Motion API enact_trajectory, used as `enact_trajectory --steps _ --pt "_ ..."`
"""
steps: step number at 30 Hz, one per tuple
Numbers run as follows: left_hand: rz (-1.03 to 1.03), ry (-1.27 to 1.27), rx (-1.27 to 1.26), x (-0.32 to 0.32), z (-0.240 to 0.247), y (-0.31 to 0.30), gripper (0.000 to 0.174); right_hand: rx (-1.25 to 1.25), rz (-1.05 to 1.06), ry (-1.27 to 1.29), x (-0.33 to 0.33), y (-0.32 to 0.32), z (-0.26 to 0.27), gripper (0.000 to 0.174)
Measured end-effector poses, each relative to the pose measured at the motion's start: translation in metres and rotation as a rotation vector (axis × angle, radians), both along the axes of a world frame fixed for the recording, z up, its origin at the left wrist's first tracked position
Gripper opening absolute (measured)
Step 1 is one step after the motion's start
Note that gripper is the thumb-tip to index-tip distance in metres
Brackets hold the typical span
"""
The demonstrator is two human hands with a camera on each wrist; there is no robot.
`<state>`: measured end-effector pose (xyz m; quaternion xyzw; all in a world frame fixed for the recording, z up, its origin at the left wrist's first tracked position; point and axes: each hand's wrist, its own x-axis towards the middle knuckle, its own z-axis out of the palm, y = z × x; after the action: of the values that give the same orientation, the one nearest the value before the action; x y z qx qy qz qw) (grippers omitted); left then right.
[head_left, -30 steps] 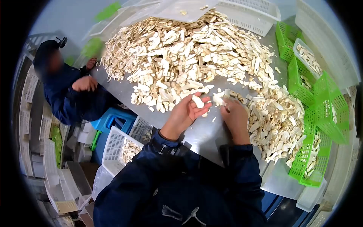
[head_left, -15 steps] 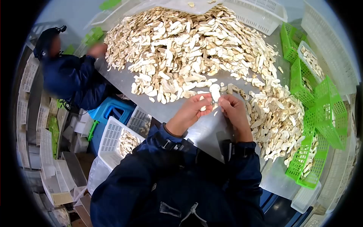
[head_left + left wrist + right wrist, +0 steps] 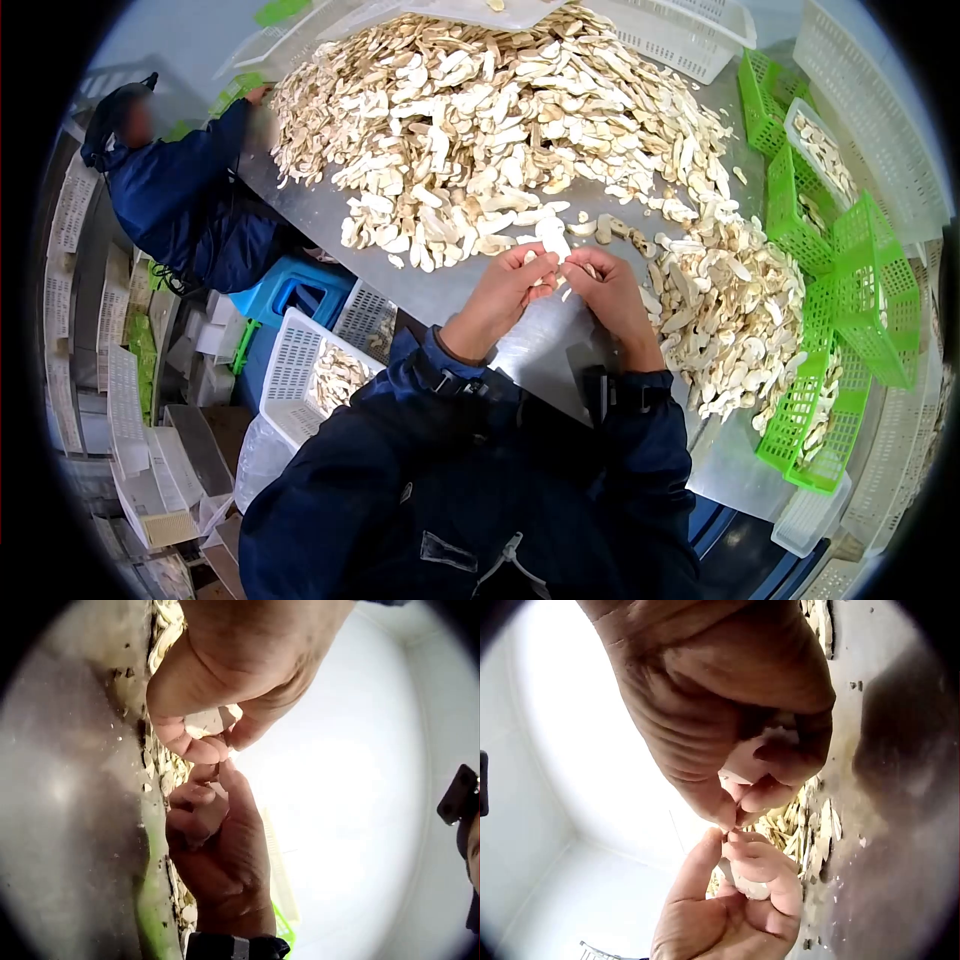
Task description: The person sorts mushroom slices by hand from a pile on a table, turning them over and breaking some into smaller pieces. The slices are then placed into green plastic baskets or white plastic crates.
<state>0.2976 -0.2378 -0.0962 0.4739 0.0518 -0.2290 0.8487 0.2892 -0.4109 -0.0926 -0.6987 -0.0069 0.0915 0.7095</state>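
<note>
Left hand (image 3: 503, 292) and right hand (image 3: 603, 285) grips pinch mushroom slices (image 3: 551, 238) (pile (image 3: 480, 120) just beyond, green baskets (image 3: 870, 300) beside)

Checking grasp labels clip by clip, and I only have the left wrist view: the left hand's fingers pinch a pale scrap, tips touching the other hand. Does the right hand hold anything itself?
Observer: Yes. The right wrist view shows the right hand curling its fingers round its own pale flat slice.
Operator: Where do the hands work?
Observer: In the head view the left hand, pinching another slice, meets the right one above a bare strip of the grey metal table, at the near edge of a huge heap of pale cut slices.
</note>
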Motion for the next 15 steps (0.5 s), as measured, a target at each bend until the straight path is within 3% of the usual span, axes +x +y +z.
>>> enact_trajectory --steps 12,15 --pt "0.003 0.047 -0.048 -0.002 0.007 -0.004 0.008 -0.010 -0.096 0.038 0.006 -0.010 -0.012 0.012" --pt "0.010 0.038 -0.047 -0.001 0.006 -0.002 0.006 0.026 -0.132 -0.143 0.002 0.003 -0.005 0.013"
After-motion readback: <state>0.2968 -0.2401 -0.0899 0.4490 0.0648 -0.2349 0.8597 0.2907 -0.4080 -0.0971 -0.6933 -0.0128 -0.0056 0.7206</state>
